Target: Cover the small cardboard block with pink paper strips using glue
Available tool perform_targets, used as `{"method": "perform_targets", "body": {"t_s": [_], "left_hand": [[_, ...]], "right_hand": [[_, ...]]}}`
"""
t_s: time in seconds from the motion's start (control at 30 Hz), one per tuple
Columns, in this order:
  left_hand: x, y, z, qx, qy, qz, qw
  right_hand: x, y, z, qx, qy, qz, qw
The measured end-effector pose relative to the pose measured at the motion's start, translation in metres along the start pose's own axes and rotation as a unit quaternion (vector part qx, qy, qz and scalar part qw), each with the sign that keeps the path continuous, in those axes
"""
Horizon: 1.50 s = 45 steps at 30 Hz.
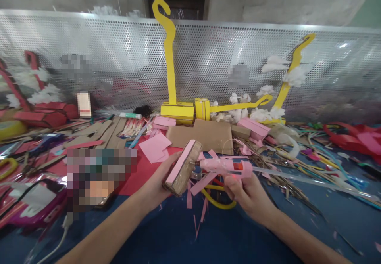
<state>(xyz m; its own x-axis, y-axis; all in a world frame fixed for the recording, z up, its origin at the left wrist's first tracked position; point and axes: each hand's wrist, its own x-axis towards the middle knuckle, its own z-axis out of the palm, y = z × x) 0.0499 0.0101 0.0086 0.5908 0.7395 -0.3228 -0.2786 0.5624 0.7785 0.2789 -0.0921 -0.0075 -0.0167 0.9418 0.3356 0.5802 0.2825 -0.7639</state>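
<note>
My left hand (pixel 160 178) grips a small cardboard block (pixel 183 169) with pink paper on one long face and bare brown board on the side toward the right. In my right hand (pixel 248 190) is a pink glue gun (pixel 226 166), a long clear glue stick (pixel 309 180) trailing from its back. The nozzle points left and meets, or nearly meets, the block's bare cardboard face. Below the gun lie yellow-handled scissors (pixel 218 204), partly hidden, and several thin pink paper strips (pixel 204 183).
Pink paper (pixel 154 148) and a brown cardboard sheet (pixel 212 135) lie beyond my hands. Yellow paper hooks on blocks (pixel 177 109) stand before a perforated metal panel (pixel 119 50). At left are a purple power strip (pixel 38 208) and red paper pieces (pixel 41 115); scraps fill the right.
</note>
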Motion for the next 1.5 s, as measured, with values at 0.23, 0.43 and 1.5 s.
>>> {"method": "perform_targets", "body": {"t_s": [0.23,0.43,1.5], "left_hand": [[-0.006,0.003,0.004,-0.008,-0.011,0.004,1.000],[-0.006,0.002,0.003,0.002,-0.020,0.006,1.000],[-0.002,0.001,-0.007,-0.028,-0.029,0.013,0.999]], "right_hand": [[0.009,0.000,-0.005,-0.028,0.090,0.053,0.994],[0.012,-0.002,-0.007,-0.031,0.104,0.053,0.993],[-0.036,0.081,-0.155,-0.196,0.226,0.141,0.944]]}}
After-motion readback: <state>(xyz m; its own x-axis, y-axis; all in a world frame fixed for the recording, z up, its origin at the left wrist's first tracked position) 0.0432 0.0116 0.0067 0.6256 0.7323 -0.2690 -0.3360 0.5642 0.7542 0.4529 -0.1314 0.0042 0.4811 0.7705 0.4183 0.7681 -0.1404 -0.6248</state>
